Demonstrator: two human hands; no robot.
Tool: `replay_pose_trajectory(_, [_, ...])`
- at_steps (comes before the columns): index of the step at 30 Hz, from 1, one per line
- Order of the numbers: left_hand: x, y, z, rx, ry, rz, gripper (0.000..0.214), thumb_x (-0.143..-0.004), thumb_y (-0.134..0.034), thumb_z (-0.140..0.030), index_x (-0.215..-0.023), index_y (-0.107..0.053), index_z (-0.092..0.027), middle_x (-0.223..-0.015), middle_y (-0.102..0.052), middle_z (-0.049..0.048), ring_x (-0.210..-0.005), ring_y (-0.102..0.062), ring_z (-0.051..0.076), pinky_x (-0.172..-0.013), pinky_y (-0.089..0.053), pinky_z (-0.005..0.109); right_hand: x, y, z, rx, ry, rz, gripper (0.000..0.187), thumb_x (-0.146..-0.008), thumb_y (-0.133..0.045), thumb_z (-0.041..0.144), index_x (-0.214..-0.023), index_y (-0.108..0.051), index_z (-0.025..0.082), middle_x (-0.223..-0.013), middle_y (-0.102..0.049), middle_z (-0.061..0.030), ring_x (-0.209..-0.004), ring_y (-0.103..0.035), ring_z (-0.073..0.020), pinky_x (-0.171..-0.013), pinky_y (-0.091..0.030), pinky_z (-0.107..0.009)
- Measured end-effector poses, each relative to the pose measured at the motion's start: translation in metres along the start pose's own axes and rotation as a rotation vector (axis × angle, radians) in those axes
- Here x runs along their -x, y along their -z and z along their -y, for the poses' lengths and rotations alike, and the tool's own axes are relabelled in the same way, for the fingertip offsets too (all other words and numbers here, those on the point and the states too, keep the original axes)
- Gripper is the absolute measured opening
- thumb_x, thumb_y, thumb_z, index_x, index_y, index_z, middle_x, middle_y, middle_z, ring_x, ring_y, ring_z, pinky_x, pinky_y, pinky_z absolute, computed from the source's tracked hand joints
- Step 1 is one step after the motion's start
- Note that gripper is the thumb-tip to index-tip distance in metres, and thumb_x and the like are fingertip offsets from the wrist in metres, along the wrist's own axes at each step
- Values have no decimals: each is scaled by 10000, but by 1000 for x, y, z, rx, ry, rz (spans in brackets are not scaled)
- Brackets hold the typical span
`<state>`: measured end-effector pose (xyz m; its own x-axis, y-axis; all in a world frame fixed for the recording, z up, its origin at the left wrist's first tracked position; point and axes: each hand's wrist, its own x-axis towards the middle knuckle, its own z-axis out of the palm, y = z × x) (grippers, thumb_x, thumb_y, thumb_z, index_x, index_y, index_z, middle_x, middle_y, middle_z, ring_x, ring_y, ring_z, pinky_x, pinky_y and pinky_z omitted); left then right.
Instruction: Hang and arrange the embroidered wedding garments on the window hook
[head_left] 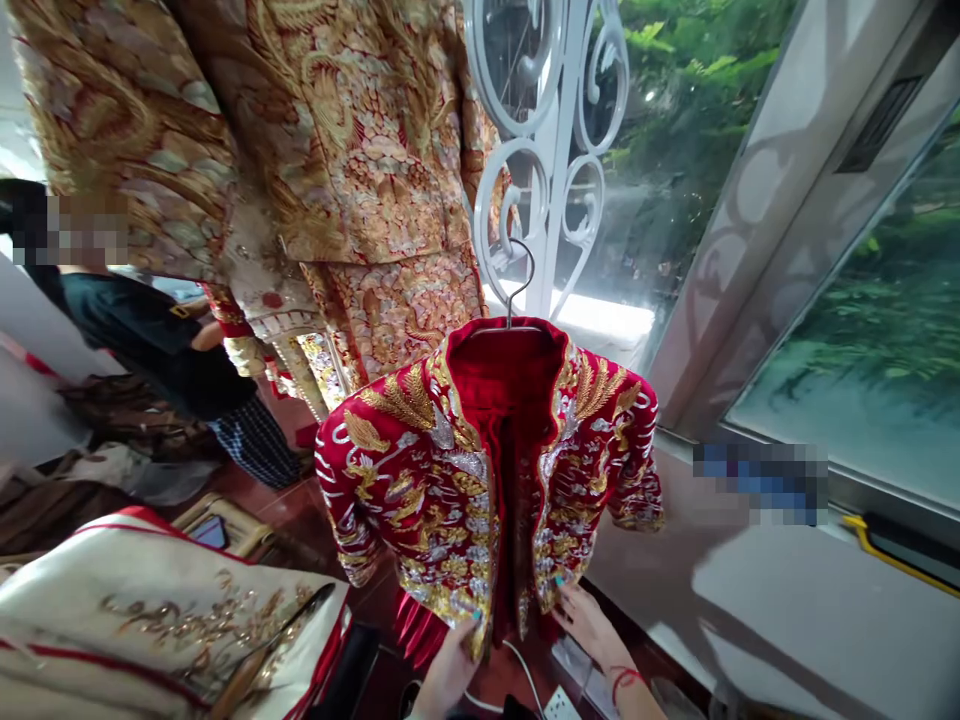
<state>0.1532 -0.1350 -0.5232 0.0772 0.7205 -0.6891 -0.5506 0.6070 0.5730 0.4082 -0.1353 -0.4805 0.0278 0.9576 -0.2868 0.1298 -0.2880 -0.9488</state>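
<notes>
A red jacket [442,500] with gold and silver embroidery hangs from a metal hanger [517,285], its front parted to show the red lining. My left hand [454,662] pinches the lower front edge of the left panel, thumb on the outside. On the other panel, my right hand [586,622] grips the bottom front corner; a red string bracelet circles that wrist. Pleated red fabric [418,630] shows beneath the jacket's left hem. The fingertips behind the cloth are hidden.
A large gold embroidered garment [375,160] hangs behind, beside white scrollwork [559,150] and a window [675,200]. Cream embroidered fabric [150,590] lies at lower left. A person in dark clothes [142,330] stands at left. A white cable [525,670] and power strip [561,703] lie below.
</notes>
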Motion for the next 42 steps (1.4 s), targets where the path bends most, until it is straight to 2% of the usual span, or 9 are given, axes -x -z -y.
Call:
replay_pose_trajectory(6, [41, -28, 10, -20, 131, 188, 230, -646, -818, -218, -824, -713, -117, -876, -756, 116, -886, -724, 279, -886, -562, 375, 26, -16, -7, -89, -63, 253, 341, -820, -484, 573, -751, -692, 312, -779, -750, -74, -885, -732, -354, -744, -572, -466])
replay_pose_trajectory(10, [65, -45, 5, -20, 138, 329, 217, -651, -794, -230, -842, -706, -176, -914, -767, 55, -968, -707, 261, -953, -518, 384, 53, -29, 3, -199, -63, 344, 419, -676, -588, 679, -747, -689, 278, -751, -719, -69, -834, -719, -333, -738, -562, -457])
replay_pose_trajectory(16, [84, -63, 3, -42, 152, 415, 273, -628, -805, -209, -878, -708, -156, -923, -762, 74, -1040, -681, 275, -1051, -435, 405, 74, -21, 29, -500, -118, 316, 444, -565, -756, 662, -583, -627, 237, -570, -602, -16, -647, -616, -217, -670, -536, -368])
replay_pose_trajectory(20, [98, -83, -5, -8, 102, 403, 475, -609, -854, -232, -1053, -695, -180, -1044, -747, 79, -1144, -635, 286, -1092, -416, 408, 87, -24, 45, -850, -170, 265, 361, -554, -893, 357, -851, -750, 210, -854, -729, -44, -820, -667, -223, -853, -506, -363])
replay_pose_trajectory(25, [117, -102, -14, -27, 62, 384, 630, -625, -864, -277, -1211, -645, -196, -1102, -736, 99, -1167, -624, 303, -1083, -430, 456, 91, -34, 49, -849, -125, 185, 334, -619, -875, 361, -900, -766, 216, -893, -751, -65, -944, -670, -280, -930, -488, -444])
replay_pose_trajectory(29, [121, -105, -14, -17, 54, 399, 646, -588, -882, -279, -1189, -653, -229, -1088, -746, 62, -1185, -613, 302, -1093, -412, 460, 91, -27, 49, -822, -116, 180, 330, -616, -877, 368, -888, -762, 221, -888, -746, -66, -946, -665, -275, -924, -490, -438])
replay_pose_trajectory(34, [119, -101, -11, 17, 49, 384, 617, -600, -871, -235, -1177, -656, -210, -1117, -738, 69, -1149, -634, 309, -1080, -425, 444, 89, -9, 43, -788, -58, 376, 298, -612, -873, 361, -830, -755, 196, -819, -722, -62, -767, -657, -228, -862, -505, -417])
replay_pose_trajectory(37, [116, -99, -11, 23, 37, 395, 583, -616, -856, -226, -1165, -662, -212, -1131, -734, 72, -1153, -630, 312, -1069, -436, 436, 85, -7, 36, -801, -87, 248, 379, -604, -880, 333, -942, -749, 221, -925, -745, -69, -916, -674, -260, -963, -465, -448])
replay_pose_trajectory(42, [112, -95, -13, -27, 16, 393, 494, -657, -809, -234, -1132, -676, -210, -1140, -730, 81, -1159, -624, 321, -1055, -442, 446, 85, -11, 30, -848, -137, 314, 373, -558, -903, 332, -867, -752, 186, -924, -759, -114, -1046, -665, -305, -1038, -416, -470])
